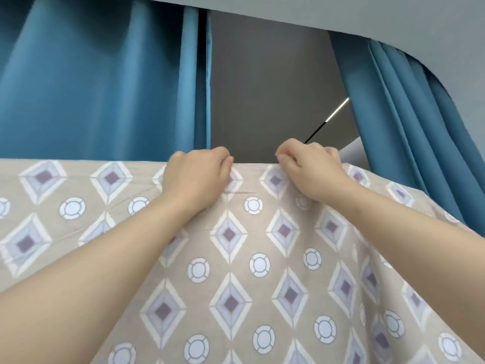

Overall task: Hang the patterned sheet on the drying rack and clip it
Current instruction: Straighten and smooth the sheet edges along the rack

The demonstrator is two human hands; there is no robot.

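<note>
Beige cotton-like cloth printed with white-edged diamonds, purple at their centres, and pale ringed circles: the patterned sheet point(236, 271) hangs draped over a straight top edge, whatever carries it hidden beneath, and falls toward the camera with light creases. At the middle of that edge the left hand point(195, 174) and right hand point(309, 169) sit close together, fingers curled over and clamped on the fold. Behind hang teal curtains point(91, 88) against a grey wall point(262, 88).

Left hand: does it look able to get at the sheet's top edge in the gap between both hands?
Probably yes. The left hand grips the patterned sheet at that edge, the right hand pinches it close by, and nothing covers the gap between them.
</note>
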